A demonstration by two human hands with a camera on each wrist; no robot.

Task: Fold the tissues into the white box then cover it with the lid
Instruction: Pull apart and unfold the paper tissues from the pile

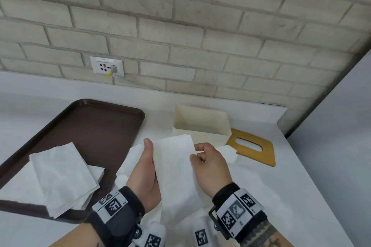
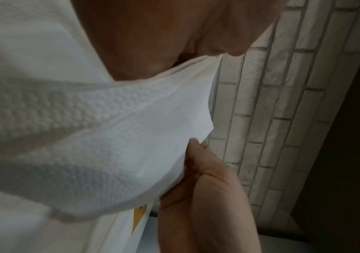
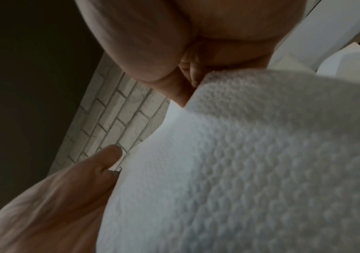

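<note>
left hand (image 1: 146,168) and right hand (image 1: 210,163) each grip an edge of the embossed tissue (image 1: 174,164), fingers mostly hidden behind it; white box (image 1: 200,124) sits beyond.

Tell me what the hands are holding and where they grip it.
Both hold one folded tissue: the left hand grips its left edge, and the right hand pinches its right edge near the top.
</note>
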